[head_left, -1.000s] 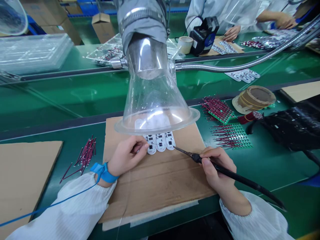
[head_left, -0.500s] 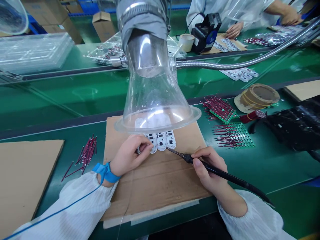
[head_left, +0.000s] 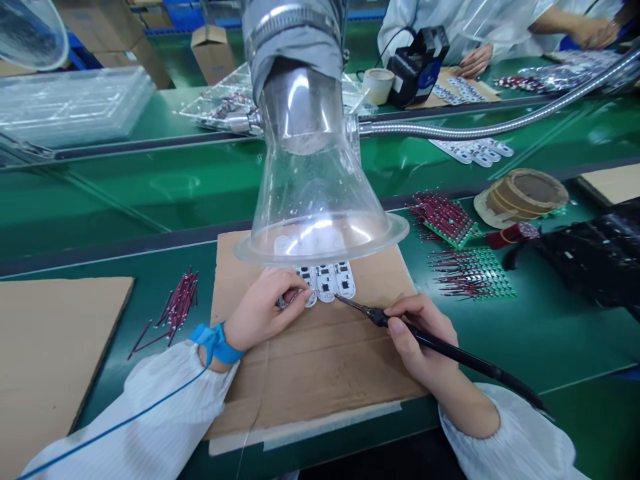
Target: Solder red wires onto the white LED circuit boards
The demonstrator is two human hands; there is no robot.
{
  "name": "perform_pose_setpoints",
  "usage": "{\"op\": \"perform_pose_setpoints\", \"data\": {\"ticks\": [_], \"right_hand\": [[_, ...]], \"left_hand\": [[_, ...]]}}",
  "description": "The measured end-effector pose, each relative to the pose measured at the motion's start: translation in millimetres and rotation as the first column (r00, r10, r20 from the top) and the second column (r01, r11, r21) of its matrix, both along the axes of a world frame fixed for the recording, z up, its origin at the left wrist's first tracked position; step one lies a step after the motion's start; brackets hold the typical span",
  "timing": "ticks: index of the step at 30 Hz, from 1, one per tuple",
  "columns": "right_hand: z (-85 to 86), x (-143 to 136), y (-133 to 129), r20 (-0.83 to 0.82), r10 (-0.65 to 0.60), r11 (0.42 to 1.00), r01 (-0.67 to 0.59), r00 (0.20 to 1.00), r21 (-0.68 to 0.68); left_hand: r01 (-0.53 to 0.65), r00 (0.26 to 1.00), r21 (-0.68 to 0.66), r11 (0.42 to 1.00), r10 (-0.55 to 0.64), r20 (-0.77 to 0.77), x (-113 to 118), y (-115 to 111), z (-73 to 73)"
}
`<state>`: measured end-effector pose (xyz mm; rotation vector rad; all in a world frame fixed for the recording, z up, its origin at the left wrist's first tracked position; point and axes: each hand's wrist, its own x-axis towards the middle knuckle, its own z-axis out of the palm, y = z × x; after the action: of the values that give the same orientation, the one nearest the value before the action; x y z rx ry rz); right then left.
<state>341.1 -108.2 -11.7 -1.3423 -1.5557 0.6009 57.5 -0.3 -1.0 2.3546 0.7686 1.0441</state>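
My right hand grips a soldering iron like a pen. Its tip is at the lower edge of a white circuit board panel with rounded ends and small black parts. My left hand, a blue wrist strap around its wrist, covers the panel's left end. Its thumb and forefinger are pinched together near the boards. A thin solder wire runs from under this hand towards the bench's front edge. Brown cardboard lies under the panel. A clear fume hood hides the panel's far part.
Dark red wires lie loose at left. On the right are green boards with red wires, a round cardboard tub and a black object. A metal gooseneck crosses behind. Across the bench, a co-worker's hand rests near more boards.
The view has shifted slightly, so the bench items appear a little further right. Both hands and the soldering iron keep nearly the same place over the panel.
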Motion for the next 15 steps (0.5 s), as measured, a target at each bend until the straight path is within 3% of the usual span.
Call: {"op": "perform_pose_setpoints", "data": {"ticks": [15], "right_hand": [[4.7,-2.2,3.5,0.071,0.016,1.000,-0.017,0.997,0.006]], "left_hand": [[-0.018,1.000,-0.011,1.000,0.018,-0.022,-0.7,-0.6,1.1]]}}
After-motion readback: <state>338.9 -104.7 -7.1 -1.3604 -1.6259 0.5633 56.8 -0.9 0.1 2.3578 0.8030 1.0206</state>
